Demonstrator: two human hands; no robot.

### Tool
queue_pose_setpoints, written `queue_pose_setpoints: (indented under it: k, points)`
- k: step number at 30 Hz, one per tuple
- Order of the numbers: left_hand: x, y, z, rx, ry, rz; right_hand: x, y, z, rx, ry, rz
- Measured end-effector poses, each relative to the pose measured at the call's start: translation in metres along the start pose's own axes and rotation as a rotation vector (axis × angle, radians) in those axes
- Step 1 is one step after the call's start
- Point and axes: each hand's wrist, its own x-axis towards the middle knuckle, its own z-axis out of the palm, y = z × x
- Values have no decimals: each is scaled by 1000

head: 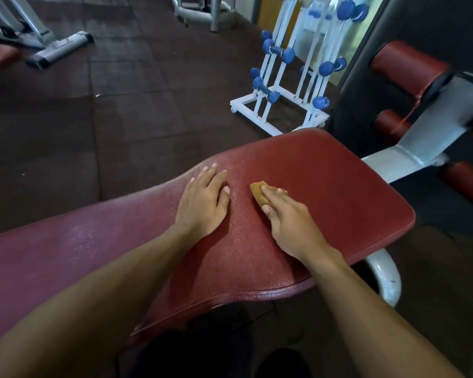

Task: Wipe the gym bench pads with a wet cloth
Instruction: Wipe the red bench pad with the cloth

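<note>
Your cloth (pixel 258 192), a small tan wad, lies on the red pad (pixel 325 192), near its middle and a little toward your side. Your right hand (pixel 290 222) presses it down: fingers lie over the top and the thumb tucks against the near edge, so the grip is closed lightly on the cloth. Your left hand (pixel 202 203) rests flat on the pad just beside it, fingers straight, holding nothing.

To wipe well, keep the palm low and the pressure even, and draw the cloth in long overlapping strokes toward the far edge and the right corner, which look unwiped from here, though that is only a guess. The wad is small, so open it out if you can; more cloth on the pad covers more per pass. Let the left hand brace you, and lift it when the stroke needs that patch.

The pad is pebbled vinyl with a seam round the rim; the narrower stretch to your left shines as if damp. It sits on a white frame (pixel 388 274). To the right stand red rollers (pixel 404 64) on a grey arm. Beyond the pad, a white rack (pixel 260 115) holds blue dumbbells (pixel 281 51). The floor (pixel 120 91) is dark rubber tile, with other machines at the far left.
</note>
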Motion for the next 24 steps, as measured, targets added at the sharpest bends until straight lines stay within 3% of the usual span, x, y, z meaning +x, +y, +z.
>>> queue_pose_setpoints:
  k: [7,13,19,24]
  points:
    - [-79,42,-78,-206,-179,-168,-44,-54,-40,207,-17,148]
    - [-133,94,-232,-154,-314,-270,-75,-170,-118,264,-140,164]
    - [-194,116,-414,-99,-244,-426,-83,-316,-184,239,-263,-48]
    - [-258,91,-522,-47,-85,-541,-84,-429,-175,243,-331,-286]
